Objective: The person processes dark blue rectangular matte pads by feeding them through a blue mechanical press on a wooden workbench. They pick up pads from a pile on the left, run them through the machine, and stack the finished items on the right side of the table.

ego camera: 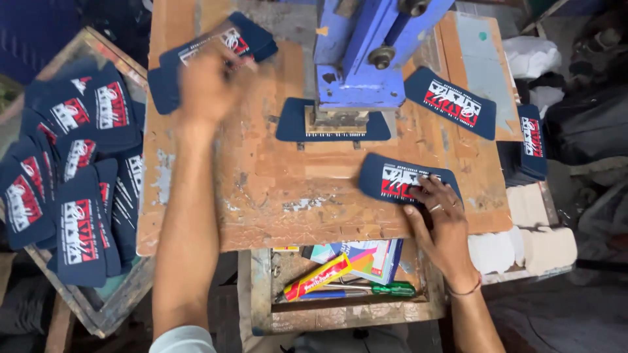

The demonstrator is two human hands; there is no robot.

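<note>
A single head-worn camera looks steeply down, close over the worn wooden worktable (275,196).

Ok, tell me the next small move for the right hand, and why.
Probably slide the printed navy piece under the right hand toward the blue press. The fingers rest flat on it, not gripping, though a navy piece sits under the head.

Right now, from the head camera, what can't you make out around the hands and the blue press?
- Left hand: motion-blurred over a navy printed piece; grip unclear.
- Navy piece under the blue press: its middle is hidden by the press head; no print visible.
- Press top: cut off by the upper frame edge.
- Right hand: fingers cover part of the print on the near navy piece.
- Side stack: lower pieces hidden by the top one.
</note>
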